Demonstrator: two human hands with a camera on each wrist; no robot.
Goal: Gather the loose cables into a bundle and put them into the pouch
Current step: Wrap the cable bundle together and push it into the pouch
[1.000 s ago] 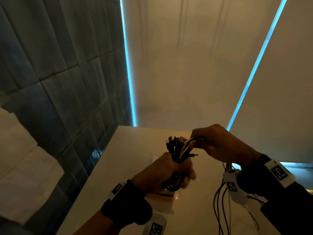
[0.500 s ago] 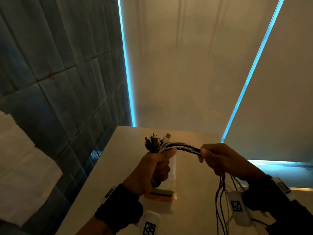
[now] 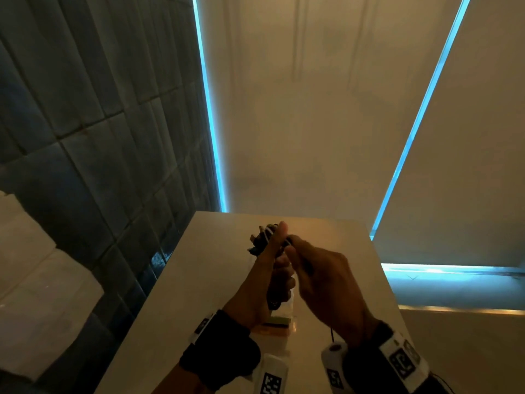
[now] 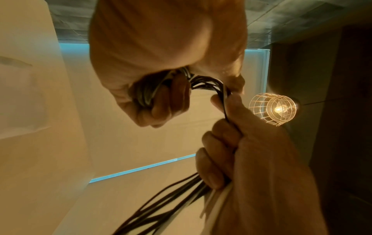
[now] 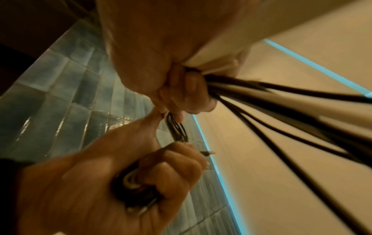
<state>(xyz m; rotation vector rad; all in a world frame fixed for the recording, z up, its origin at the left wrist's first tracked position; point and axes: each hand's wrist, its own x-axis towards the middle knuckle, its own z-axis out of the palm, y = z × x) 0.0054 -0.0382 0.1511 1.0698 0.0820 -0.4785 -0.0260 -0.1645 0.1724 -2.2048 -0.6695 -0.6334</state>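
Lower centre of frame, our left hand (image 3: 262,282) and right hand (image 3: 326,282) grip the cables (image 4: 207,82) mid-coiling; we judge winding the trailing lengths comes next.

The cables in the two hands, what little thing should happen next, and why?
Probably one more loop. The left hand grips the coiled bundle, while the right hand holds long loose cables that trail away. They likely need winding in before the bundle goes into the pouch on the table.
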